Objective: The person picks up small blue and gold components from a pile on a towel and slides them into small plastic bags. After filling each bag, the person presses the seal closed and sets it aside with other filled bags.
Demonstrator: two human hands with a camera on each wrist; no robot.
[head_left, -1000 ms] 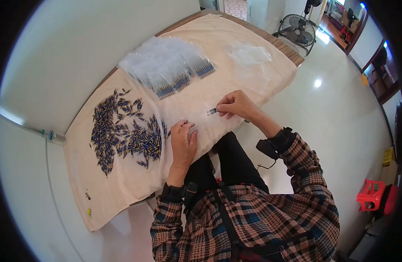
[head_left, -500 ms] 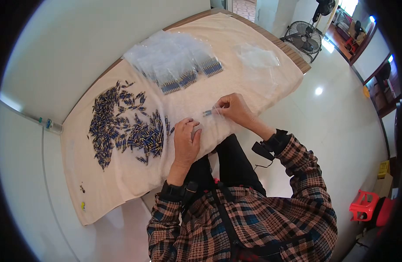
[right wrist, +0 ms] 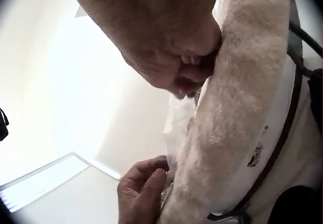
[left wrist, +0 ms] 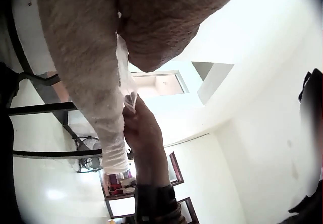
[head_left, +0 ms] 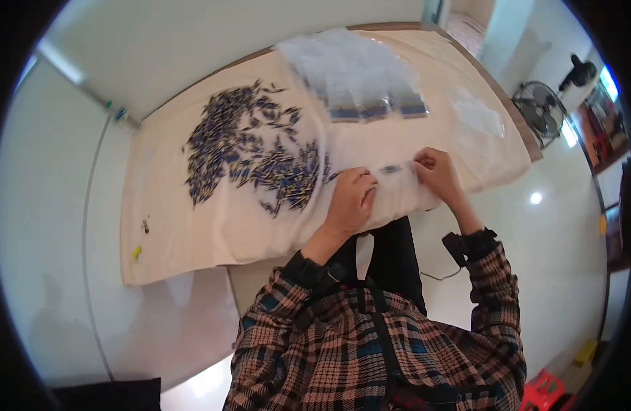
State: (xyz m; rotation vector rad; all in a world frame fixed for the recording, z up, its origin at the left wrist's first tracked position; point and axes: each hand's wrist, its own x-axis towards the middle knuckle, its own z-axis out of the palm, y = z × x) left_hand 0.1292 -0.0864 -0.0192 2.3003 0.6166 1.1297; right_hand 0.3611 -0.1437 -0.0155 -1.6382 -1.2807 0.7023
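Observation:
My right hand [head_left: 437,177] pinches the right edge of a clear plastic bag [head_left: 401,185] that lies low over the towel. In the left wrist view the bag's corner [left wrist: 130,102] sticks up from the thumb and fingers of that hand. My left hand [head_left: 352,202] is at the bag's left side; the right wrist view has its thumb and forefinger [right wrist: 154,176] together at the film. Between the hands, a blurred dark blue piece or two [head_left: 390,168] shows at the bag. A few loose pieces [head_left: 328,177] lie just beyond the left fingers.
A big heap of small blue pieces with gold-coloured ends [head_left: 226,137] covers the left of the towel [head_left: 205,240]. Filled clear bags [head_left: 356,68] overlap at the back; flat plastic bags [head_left: 476,113] lie at right. A fan [head_left: 538,113] stands past the table.
The head view has swung, shifting the scene rightward. My right hand went from pinching two small blue pieces to gripping the bag's edge. My left hand has come to the bag's other side.

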